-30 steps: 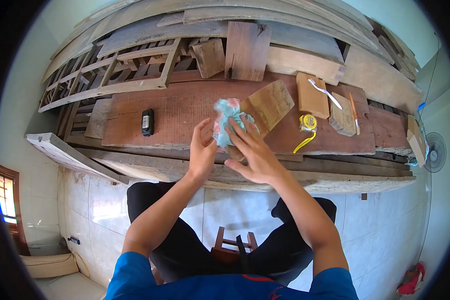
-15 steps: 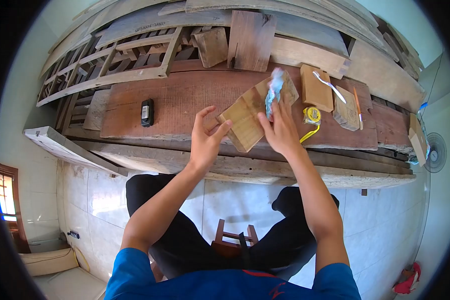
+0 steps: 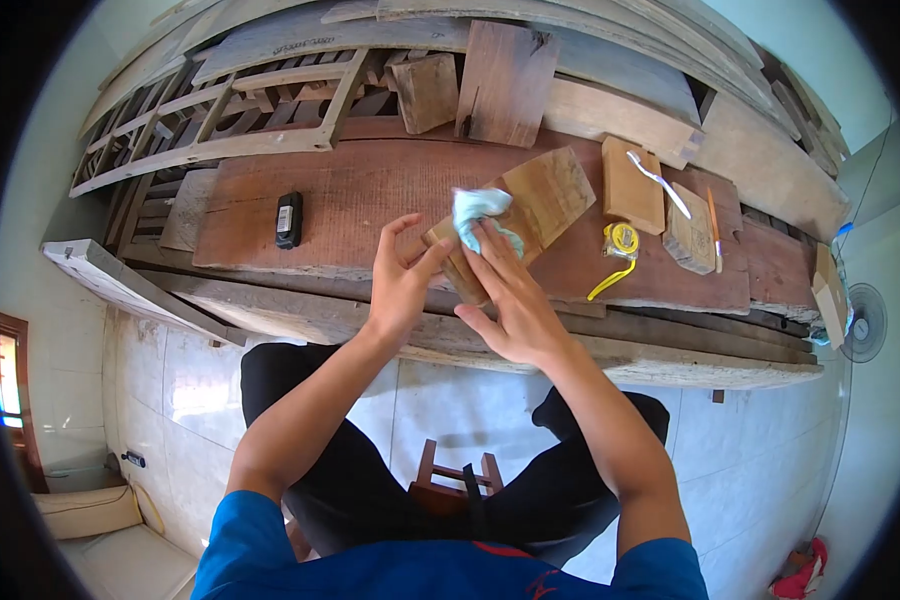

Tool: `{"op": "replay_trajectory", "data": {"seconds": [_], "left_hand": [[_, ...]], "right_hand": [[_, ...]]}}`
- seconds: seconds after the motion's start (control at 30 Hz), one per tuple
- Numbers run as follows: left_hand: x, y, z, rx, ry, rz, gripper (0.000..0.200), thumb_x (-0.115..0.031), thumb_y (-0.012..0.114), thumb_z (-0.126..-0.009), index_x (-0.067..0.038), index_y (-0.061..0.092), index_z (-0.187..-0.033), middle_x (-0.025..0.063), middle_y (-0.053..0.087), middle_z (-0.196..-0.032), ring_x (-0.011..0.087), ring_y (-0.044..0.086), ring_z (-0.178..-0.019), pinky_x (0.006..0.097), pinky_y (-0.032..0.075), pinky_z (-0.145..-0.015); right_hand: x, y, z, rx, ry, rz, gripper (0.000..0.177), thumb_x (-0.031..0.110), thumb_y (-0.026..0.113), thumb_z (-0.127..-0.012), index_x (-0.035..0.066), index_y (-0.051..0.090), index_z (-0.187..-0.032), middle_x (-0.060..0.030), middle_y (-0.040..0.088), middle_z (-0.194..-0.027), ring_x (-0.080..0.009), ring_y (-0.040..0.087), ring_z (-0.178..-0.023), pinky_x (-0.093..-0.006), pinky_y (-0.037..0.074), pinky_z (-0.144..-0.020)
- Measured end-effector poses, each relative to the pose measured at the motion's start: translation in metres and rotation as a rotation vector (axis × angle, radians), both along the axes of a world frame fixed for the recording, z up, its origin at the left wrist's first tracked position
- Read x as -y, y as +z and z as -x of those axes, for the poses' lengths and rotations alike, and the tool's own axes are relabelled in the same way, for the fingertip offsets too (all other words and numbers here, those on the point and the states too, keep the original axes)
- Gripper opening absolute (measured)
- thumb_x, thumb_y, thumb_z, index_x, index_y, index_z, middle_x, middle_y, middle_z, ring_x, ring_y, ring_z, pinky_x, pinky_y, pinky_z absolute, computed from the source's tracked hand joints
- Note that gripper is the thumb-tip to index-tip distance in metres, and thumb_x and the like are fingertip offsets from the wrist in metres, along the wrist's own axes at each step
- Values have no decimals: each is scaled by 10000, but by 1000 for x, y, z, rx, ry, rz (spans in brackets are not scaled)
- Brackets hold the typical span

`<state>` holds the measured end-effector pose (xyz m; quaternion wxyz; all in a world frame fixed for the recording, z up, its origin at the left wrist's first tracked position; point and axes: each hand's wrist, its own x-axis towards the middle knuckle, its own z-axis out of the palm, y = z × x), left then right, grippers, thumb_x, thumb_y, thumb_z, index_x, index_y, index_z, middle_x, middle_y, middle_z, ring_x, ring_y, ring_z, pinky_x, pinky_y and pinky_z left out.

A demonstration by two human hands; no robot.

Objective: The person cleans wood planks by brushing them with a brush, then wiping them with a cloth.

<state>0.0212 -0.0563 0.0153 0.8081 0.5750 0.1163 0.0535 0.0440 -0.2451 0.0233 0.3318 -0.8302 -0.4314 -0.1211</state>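
Note:
A flat wooden board (image 3: 550, 195) lies at a slant over the reddish plank, its near left end between my hands. My left hand (image 3: 402, 278) grips that end at its left corner, thumb on top. Under the fingers of my right hand (image 3: 510, 305), a light blue cloth (image 3: 481, 210) is pressed onto the board's face near the same end. The right thumb sticks out to the left, off the cloth.
On the reddish plank (image 3: 320, 185) lie a black device (image 3: 288, 220), a yellow tape measure (image 3: 622, 240), two wooden blocks (image 3: 630, 200), a white toothbrush (image 3: 660, 184) and a pencil-like stick (image 3: 714, 230). Stacked boards stand behind. A small stool (image 3: 455, 498) is below.
My right hand and the cloth have moved left and down along the board, toward the end my left hand holds. The whole view has shifted slightly.

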Motion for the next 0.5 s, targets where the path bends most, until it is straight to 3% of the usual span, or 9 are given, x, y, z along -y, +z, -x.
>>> {"op": "replay_trajectory", "data": {"seconds": [0.1, 0.13, 0.2, 0.27, 0.33, 0.4, 0.47, 0.5], "left_hand": [[-3, 4, 0, -46, 6, -1, 566, -153, 728, -1035, -45, 393, -1479, 202, 697, -1293, 222, 679, -1193, 375, 600, -956], [-3, 7, -2, -54, 5, -5, 551, -145, 725, -1036, -47, 402, -1472, 195, 689, -1301, 225, 674, -1214, 391, 605, -969], [-1, 7, 0, -58, 11, -37, 550, -145, 723, -1039, -46, 395, -1468, 185, 700, -1262, 221, 683, -1186, 394, 604, -971], [-3, 6, -5, -44, 3, -74, 555, -148, 721, -1041, -48, 385, -1472, 178, 711, -1231, 219, 691, -1164, 394, 604, -971], [-6, 1, -5, -44, -23, -110, 567, -152, 719, -1045, -53, 371, -1482, 174, 720, -1207, 219, 696, -1149, 390, 605, -969], [-7, -1, -9, -39, -16, -79, 578, -155, 715, -1048, -59, 358, -1491, 177, 728, -1204, 216, 701, -1142, 381, 608, -956], [-8, -1, -7, -47, -14, -60, 580, -166, 718, -1047, -61, 356, -1488, 195, 724, -1232, 217, 700, -1140, 369, 604, -945], [-8, 0, -8, -49, -14, -56, 577, -176, 723, -1045, -61, 362, -1480, 211, 716, -1262, 219, 696, -1141, 362, 599, -940]], "right_hand": [[25, -7, -38, -313, -223, -43, 628, 383, 617, -1055, -75, 532, -1477, -307, 576, -1455, -502, 501, -1388, -553, 389, -1181], [35, -10, -57, -331, -396, -61, 497, 318, 605, -1067, -58, 601, -1392, -289, 622, -1377, -496, 543, -1308, -584, 410, -1122], [48, -35, -78, 0, -645, 134, 460, 312, 528, -1111, -44, 628, -1385, -294, 627, -1412, -478, 485, -1443, -532, 376, -1220], [31, -20, -54, 125, -463, 103, 339, 198, 586, -1076, -46, 691, -1287, -299, 638, -1379, -488, 512, -1409, -575, 400, -1175], [4, -6, -17, 23, -210, -62, 301, 152, 595, -1067, -38, 703, -1273, -286, 615, -1447, -461, 448, -1504, -560, 363, -1245], [7, -4, -21, 95, -83, -13, 332, 134, 600, -1067, -46, 678, -1334, -280, 613, -1459, -442, 538, -1427, -507, 429, -1198], [28, 0, -50, -271, -260, 118, 338, 130, 558, -1083, -42, 666, -1354, -285, 649, -1368, -460, 610, -1294, -509, 487, -1082], [36, -23, -69, 19, -373, -88, 304, 131, 527, -1093, -42, 671, -1298, -278, 698, -1204, -461, 676, -1092, -514, 526, -906]]}}
